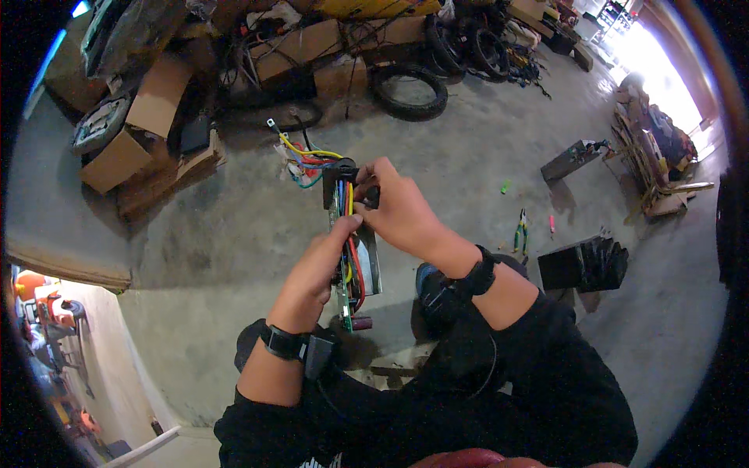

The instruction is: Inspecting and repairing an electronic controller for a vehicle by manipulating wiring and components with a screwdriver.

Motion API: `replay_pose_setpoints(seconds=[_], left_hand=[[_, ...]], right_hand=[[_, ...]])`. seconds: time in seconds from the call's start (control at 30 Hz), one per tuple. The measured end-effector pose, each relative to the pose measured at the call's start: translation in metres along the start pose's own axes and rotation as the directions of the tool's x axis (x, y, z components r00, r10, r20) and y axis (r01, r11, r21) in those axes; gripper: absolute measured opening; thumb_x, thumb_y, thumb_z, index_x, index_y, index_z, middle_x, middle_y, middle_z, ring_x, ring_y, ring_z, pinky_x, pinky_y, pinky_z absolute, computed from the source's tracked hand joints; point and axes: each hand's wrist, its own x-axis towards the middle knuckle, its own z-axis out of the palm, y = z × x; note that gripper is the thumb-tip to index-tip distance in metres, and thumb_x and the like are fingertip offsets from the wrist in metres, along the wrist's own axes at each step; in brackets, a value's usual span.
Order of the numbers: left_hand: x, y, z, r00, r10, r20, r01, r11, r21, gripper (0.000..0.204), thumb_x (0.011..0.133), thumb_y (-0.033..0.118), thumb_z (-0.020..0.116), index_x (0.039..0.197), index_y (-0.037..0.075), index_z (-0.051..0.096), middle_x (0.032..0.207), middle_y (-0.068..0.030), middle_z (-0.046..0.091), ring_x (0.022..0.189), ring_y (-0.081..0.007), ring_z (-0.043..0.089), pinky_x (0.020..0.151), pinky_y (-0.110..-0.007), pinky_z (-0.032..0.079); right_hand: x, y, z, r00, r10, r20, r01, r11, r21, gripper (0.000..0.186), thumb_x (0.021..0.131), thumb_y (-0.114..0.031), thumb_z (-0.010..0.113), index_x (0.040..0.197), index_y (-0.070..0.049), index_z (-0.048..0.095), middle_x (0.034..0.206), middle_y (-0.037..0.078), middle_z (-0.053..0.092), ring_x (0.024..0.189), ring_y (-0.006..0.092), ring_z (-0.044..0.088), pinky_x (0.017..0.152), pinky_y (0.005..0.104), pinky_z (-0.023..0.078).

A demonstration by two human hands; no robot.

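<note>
Above the floor, upright between my hands, is an electronic controller: a green circuit board [343,303] with red, yellow and blue wires along it, beside an open metal housing [374,269]. My left hand [321,257] is wrapped round its middle, thumb pressing near the wires. A black end piece [339,178] sits at its far end, and a bundle of coloured leads [303,158] with connectors sticks out beyond it. My right hand [403,209] is closed in a pinch at the end piece's right side; a dark bit shows by its fingers, too hidden to name.
Green-handled pliers [520,232], a pink stick-like item [551,224] and a small green piece [505,187] lie on the floor at right. Nearby stand a grey metal case [572,161] and black finned cases [581,265]. A tyre [409,93] and cardboard boxes [160,93] lie farther off.
</note>
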Motion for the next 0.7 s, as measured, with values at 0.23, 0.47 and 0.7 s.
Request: replay_pose_setpoints(seconds=[0.23, 0.47, 0.7], left_hand=[[-0.009, 0.007, -0.002, 0.999, 0.023, -0.040, -0.027, 0.995, -0.099, 0.035, 0.083, 0.041, 0.059, 0.093, 0.008, 0.061, 0.076, 0.0009, 0.059, 0.066, -0.0095, 0.054, 0.060, -0.025, 0.041], [-0.008, 0.018, -0.022, 1.000, 0.021, -0.011, -0.023, 0.974, -0.226, 0.030, 0.085, 0.040, 0.059, 0.092, 0.011, 0.056, 0.074, 0.0000, 0.057, 0.063, -0.0107, 0.055, 0.058, -0.027, 0.046], [-0.022, 0.020, -0.055, 0.978, 0.116, -0.173, -0.167, 0.935, -0.314, 0.037, 0.083, 0.043, 0.060, 0.099, 0.010, 0.055, 0.079, -0.0014, 0.057, 0.067, -0.0128, 0.057, 0.061, -0.028, 0.048]], right_hand=[[-0.001, -0.013, -0.010, 0.997, -0.077, 0.019, 0.078, 0.995, -0.058, 0.029, 0.075, -0.008, 0.067, 0.097, -0.001, 0.050, 0.087, 0.014, 0.063, 0.082, 0.0227, 0.064, 0.073, 0.0330, 0.049], [0.039, 0.093, -0.019, 0.964, -0.069, -0.258, -0.020, 0.944, -0.329, 0.034, 0.077, -0.025, 0.065, 0.096, 0.001, 0.056, 0.083, 0.020, 0.064, 0.076, 0.0350, 0.064, 0.067, 0.0402, 0.051], [-0.003, 0.238, 0.105, 0.680, 0.694, 0.235, -0.715, 0.699, 0.004, 0.022, 0.070, -0.019, 0.068, 0.082, -0.002, 0.061, 0.063, 0.009, 0.058, 0.053, 0.0207, 0.055, 0.049, 0.0347, 0.043]])
